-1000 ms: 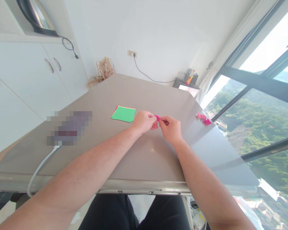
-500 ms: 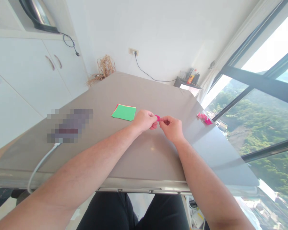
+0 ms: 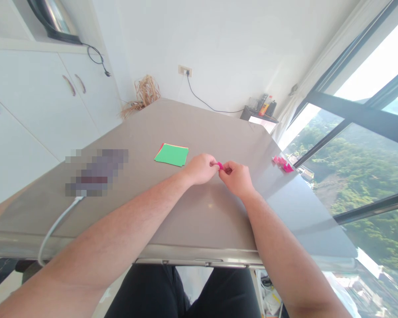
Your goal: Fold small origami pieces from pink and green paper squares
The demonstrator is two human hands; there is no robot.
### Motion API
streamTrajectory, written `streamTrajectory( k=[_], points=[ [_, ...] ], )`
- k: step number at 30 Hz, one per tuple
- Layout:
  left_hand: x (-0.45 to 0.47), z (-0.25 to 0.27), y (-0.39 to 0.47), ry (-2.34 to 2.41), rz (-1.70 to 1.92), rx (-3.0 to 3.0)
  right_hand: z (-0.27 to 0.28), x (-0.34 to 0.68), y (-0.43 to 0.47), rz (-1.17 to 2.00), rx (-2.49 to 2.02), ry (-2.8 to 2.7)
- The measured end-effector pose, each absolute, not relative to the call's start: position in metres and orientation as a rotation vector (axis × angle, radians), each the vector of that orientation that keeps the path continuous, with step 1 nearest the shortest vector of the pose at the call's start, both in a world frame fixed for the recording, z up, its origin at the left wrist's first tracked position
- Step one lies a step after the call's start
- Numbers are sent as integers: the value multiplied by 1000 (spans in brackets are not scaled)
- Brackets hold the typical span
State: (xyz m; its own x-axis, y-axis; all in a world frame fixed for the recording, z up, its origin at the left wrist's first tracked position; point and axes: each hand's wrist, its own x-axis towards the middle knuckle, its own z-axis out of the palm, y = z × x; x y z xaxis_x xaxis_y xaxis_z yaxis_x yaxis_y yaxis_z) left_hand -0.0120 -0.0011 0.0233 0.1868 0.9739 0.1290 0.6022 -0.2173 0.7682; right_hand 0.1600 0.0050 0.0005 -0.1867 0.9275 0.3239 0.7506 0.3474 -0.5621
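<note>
A small piece of folded pink paper [image 3: 220,166] is pinched between my two hands above the middle of the table. My left hand [image 3: 201,168] is closed on its left side, thumb and forefinger together. From the other side my right hand [image 3: 235,177] grips it with the fingertips, which hide part of it. Just left of my hands lies a stack of square paper [image 3: 171,154], green on top with red and yellow edges showing. Several folded pink paper pieces [image 3: 282,164] rest near the table's right edge.
On the left of the grey-brown table [image 3: 192,221] lies a blurred-out object [image 3: 99,173] with a white cable [image 3: 58,224] running over the front edge. A window [image 3: 358,154] borders the right side. Bottles [image 3: 265,106] stand on a small cabinet beyond the far corner.
My hands have drawn slightly closer together and the pink paper sits a little lower, more covered by my fingers. The paper stack and the pink pieces stay in place.
</note>
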Motion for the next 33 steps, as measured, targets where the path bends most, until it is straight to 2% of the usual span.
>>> streamTrajectory(
  k=[13,20,33],
  points=[
    [-9,27,-6,1466,720,1894,5,151,-3,-20,-1607,-2195],
    [-10,25,-4,1428,727,1877,2,147,-2,-43,-1617,-2160],
    [-3,13,2,1282,1041,1556,-8,148,2,-324,-1207,-1983]
  ],
)
